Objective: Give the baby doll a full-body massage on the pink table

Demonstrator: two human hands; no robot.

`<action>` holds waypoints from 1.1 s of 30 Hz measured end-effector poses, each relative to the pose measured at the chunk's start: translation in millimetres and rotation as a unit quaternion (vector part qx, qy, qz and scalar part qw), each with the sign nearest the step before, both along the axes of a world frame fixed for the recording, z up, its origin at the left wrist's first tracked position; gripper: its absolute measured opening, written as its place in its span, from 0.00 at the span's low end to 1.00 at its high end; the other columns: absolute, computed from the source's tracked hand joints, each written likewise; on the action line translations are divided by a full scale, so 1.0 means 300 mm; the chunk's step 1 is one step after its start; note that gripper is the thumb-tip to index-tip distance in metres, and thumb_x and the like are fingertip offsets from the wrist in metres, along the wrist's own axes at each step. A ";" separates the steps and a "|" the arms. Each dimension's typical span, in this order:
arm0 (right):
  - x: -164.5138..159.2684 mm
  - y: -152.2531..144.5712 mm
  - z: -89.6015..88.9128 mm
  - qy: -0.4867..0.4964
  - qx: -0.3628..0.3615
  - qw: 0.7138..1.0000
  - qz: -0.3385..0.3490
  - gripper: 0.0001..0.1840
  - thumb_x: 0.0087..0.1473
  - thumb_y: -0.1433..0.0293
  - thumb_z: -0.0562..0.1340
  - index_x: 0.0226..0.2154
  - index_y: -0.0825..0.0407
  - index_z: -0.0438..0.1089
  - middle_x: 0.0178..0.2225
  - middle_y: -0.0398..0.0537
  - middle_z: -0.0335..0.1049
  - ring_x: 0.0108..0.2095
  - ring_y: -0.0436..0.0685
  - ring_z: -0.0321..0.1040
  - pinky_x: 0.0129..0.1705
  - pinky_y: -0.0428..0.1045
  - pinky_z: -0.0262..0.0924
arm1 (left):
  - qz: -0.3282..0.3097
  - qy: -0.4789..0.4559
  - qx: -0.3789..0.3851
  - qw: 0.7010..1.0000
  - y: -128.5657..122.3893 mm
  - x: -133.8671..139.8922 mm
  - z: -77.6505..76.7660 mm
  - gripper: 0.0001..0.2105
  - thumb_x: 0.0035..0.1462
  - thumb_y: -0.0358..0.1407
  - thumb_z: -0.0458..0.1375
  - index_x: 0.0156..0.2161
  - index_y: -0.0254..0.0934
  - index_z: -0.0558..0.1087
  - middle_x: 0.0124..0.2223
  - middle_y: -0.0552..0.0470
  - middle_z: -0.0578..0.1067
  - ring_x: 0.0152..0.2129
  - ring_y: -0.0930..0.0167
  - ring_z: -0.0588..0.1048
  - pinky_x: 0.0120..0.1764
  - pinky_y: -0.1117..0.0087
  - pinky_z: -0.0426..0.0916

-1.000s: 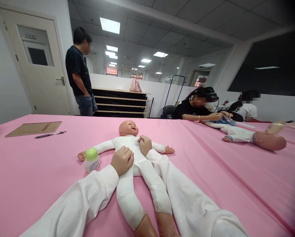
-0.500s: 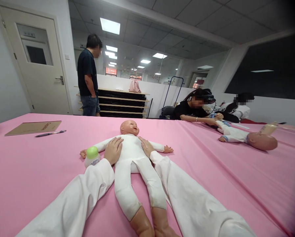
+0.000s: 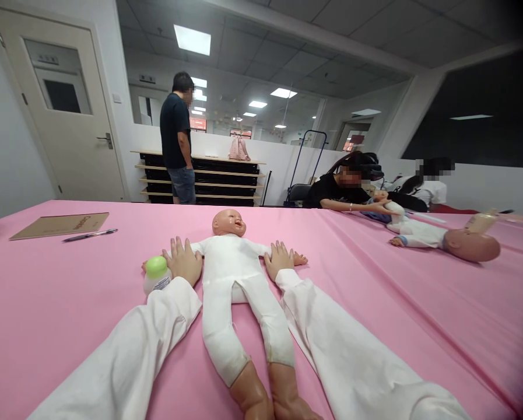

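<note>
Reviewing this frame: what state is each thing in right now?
Near doll: on its back, arms outspread.
Left hand: open, over one doll arm.
Right hand: open, over the other arm.
Green-lidded jar: standing, lid on.
Pen: lying flat.
Brown notebook: flat, closed.
Door: shut.
Ceiling light: lit.

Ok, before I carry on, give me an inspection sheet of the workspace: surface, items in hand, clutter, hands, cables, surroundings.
Surface: pink cover, creased towards the right.
Items in hand: white-bodied doll face up, arms spread; green-lidded container upright beside the left hand.
Clutter: brown pad and pen, far left.
Hands: left hand and right hand palm down over the doll's arms, fingers spread.
Cables: nothing seen near the hands.
Surroundings: seated co-worker reaching to a second doll; person standing by shelves; door shut.
</note>
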State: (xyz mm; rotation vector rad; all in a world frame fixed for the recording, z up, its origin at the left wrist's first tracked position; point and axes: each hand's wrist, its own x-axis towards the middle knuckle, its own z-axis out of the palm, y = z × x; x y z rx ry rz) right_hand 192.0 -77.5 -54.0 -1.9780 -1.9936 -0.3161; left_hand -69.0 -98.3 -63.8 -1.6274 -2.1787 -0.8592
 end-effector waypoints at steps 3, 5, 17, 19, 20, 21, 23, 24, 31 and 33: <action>-0.017 -0.007 0.009 0.000 0.005 0.999 0.049 0.25 0.60 0.66 0.46 0.59 0.54 0.47 0.62 0.56 0.37 0.62 0.61 0.33 0.60 0.60 0.30 | -0.055 0.017 0.036 0.998 -0.003 0.008 0.010 0.23 0.56 0.35 0.43 0.57 0.31 0.57 0.61 0.42 0.54 0.59 0.62 0.50 0.56 0.50 0.45; -0.029 -0.009 0.012 -0.002 0.004 0.995 0.096 0.24 0.59 0.65 0.49 0.57 0.50 0.51 0.61 0.53 0.42 0.60 0.60 0.41 0.59 0.59 0.37 | -0.124 0.029 0.033 0.991 -0.002 0.010 0.013 0.23 0.57 0.34 0.41 0.58 0.34 0.55 0.62 0.46 0.53 0.59 0.65 0.51 0.57 0.55 0.47; 0.000 -0.012 -0.001 0.030 -0.001 0.996 0.088 0.19 0.56 0.64 0.56 0.49 0.53 0.60 0.50 0.52 0.59 0.48 0.57 0.61 0.48 0.58 0.59 | -0.144 0.041 -0.036 0.988 -0.003 -0.007 -0.007 0.20 0.56 0.32 0.42 0.52 0.35 0.64 0.53 0.45 0.68 0.54 0.63 0.60 0.56 0.50 0.45; 0.008 -0.021 0.001 0.034 0.003 0.997 0.066 0.19 0.56 0.64 0.56 0.49 0.53 0.59 0.52 0.52 0.57 0.49 0.58 0.59 0.50 0.60 0.57 | -0.113 0.038 -0.027 0.993 -0.010 -0.010 -0.009 0.20 0.54 0.32 0.43 0.51 0.34 0.66 0.54 0.45 0.67 0.55 0.61 0.58 0.55 0.47 0.44; 0.012 -0.024 0.004 0.035 0.005 0.998 0.057 0.19 0.56 0.64 0.56 0.49 0.53 0.59 0.52 0.52 0.57 0.50 0.59 0.59 0.50 0.60 0.57 | -0.102 0.036 -0.021 0.994 -0.013 -0.011 -0.009 0.20 0.54 0.32 0.43 0.51 0.33 0.66 0.54 0.44 0.67 0.56 0.60 0.57 0.55 0.46 0.44; 0.014 -0.025 0.007 0.036 0.005 0.998 0.051 0.19 0.56 0.64 0.56 0.49 0.54 0.60 0.52 0.52 0.57 0.49 0.59 0.59 0.50 0.60 0.57 | -0.095 0.034 -0.014 0.995 -0.016 -0.011 -0.008 0.20 0.54 0.32 0.43 0.51 0.32 0.66 0.54 0.43 0.66 0.56 0.59 0.56 0.55 0.45 0.44; 0.016 -0.023 0.014 0.038 0.005 0.998 0.049 0.19 0.56 0.64 0.56 0.49 0.54 0.60 0.51 0.52 0.58 0.49 0.58 0.60 0.49 0.59 0.58 | -0.094 0.033 0.001 0.995 -0.021 -0.010 -0.005 0.21 0.53 0.31 0.43 0.51 0.30 0.65 0.53 0.41 0.67 0.55 0.59 0.57 0.55 0.46 0.45; 0.016 -0.020 0.017 0.038 0.004 0.998 0.052 0.19 0.56 0.64 0.56 0.49 0.54 0.60 0.51 0.52 0.58 0.48 0.58 0.60 0.49 0.59 0.58 | -0.098 0.033 0.008 0.995 -0.022 -0.008 -0.002 0.21 0.53 0.31 0.43 0.52 0.29 0.64 0.53 0.41 0.67 0.55 0.59 0.57 0.55 0.47 0.45; 0.002 -0.012 0.012 0.037 -0.008 0.996 0.086 0.18 0.56 0.64 0.56 0.48 0.54 0.60 0.50 0.52 0.59 0.47 0.57 0.61 0.48 0.58 0.59 | -0.138 0.049 -0.023 0.989 -0.021 -0.005 -0.001 0.21 0.54 0.31 0.43 0.52 0.33 0.64 0.56 0.43 0.64 0.55 0.61 0.57 0.55 0.51 0.48; 0.004 -0.017 0.008 0.038 -0.010 0.995 0.090 0.18 0.56 0.64 0.56 0.48 0.54 0.60 0.50 0.51 0.60 0.47 0.57 0.61 0.47 0.58 0.59 | -0.135 0.051 -0.034 0.989 -0.023 -0.009 -0.009 0.20 0.53 0.32 0.44 0.51 0.34 0.66 0.55 0.43 0.65 0.55 0.60 0.58 0.55 0.51 0.48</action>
